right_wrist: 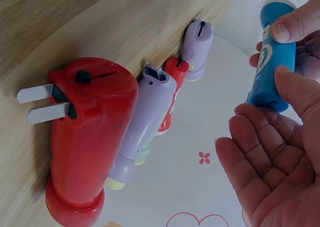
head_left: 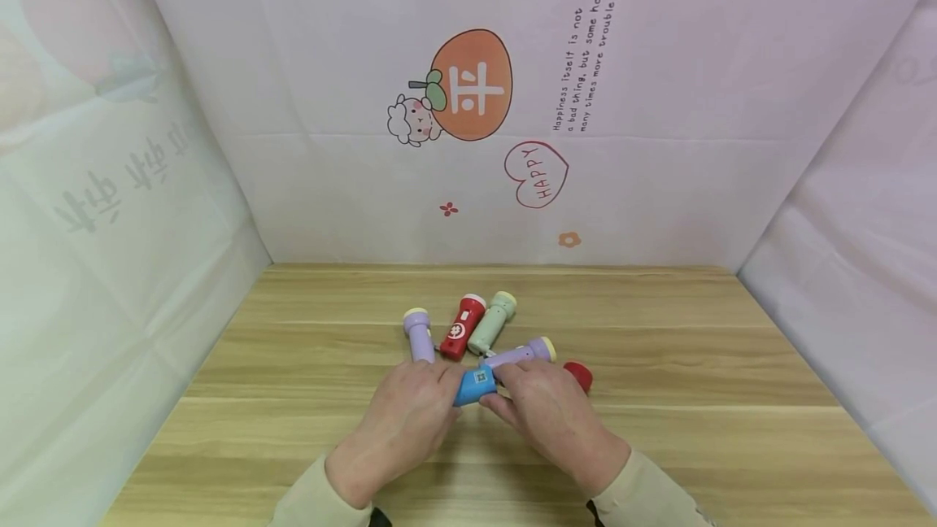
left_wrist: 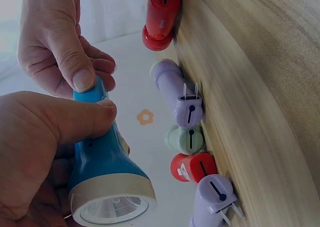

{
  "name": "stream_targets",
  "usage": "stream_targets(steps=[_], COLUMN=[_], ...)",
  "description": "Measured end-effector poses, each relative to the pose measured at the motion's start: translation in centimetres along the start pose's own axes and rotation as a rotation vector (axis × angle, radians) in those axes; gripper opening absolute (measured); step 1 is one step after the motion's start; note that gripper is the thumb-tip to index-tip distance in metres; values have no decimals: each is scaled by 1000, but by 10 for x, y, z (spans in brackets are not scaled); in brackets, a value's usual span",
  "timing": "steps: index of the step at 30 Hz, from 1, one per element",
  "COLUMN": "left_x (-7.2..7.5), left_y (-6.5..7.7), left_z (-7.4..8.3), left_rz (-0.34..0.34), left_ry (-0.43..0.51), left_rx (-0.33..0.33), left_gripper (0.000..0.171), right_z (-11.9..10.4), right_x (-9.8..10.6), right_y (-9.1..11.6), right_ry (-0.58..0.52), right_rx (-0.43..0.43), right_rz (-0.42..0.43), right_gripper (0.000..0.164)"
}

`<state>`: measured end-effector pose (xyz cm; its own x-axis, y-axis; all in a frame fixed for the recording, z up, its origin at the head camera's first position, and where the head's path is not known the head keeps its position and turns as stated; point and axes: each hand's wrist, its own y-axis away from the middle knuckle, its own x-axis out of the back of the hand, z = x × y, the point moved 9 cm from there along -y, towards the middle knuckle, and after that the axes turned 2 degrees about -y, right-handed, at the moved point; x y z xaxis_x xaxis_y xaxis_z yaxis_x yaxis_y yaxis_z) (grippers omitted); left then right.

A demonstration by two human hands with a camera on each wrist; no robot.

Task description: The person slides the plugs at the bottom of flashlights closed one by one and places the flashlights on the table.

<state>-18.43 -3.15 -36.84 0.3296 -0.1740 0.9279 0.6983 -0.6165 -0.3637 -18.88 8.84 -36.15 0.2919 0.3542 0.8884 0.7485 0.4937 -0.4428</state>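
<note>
Both hands hold a blue flashlight (head_left: 476, 385) above the table's near part. My left hand (head_left: 410, 401) grips its body close to the pale-rimmed lens head, with the thumb along the blue side in the left wrist view. At the narrow tail end, my right hand (head_left: 549, 409) pinches the flashlight between thumb and fingers. The lens (left_wrist: 112, 209) faces the left wrist camera. In the right wrist view, white markings (right_wrist: 265, 59) show on the blue body. From the head view, the left hand covers the lens end.
Behind the hands lie a purple flashlight (head_left: 419, 336), a red one (head_left: 463, 328), a green one (head_left: 493, 322) and another purple one (head_left: 521, 354). Another red flashlight (right_wrist: 92, 132) with extended plug prongs lies to the right. Printed cloth walls (head_left: 644, 185) surround the wooden table (head_left: 293, 348).
</note>
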Motion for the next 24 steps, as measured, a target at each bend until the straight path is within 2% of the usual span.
stream_targets(steps=[11,24], left_x=[2,2], left_y=[1,2], left_z=[1,1], left_rz=[18,7], left_ry=[17,24], left_rx=[-15,-9], left_gripper=[42,45], right_z=[-1,-1], right_x=[2,4], right_y=[-1,0], right_ry=[3,-10], right_rx=[-7,-3], right_rz=[0,19], right_gripper=[34,32])
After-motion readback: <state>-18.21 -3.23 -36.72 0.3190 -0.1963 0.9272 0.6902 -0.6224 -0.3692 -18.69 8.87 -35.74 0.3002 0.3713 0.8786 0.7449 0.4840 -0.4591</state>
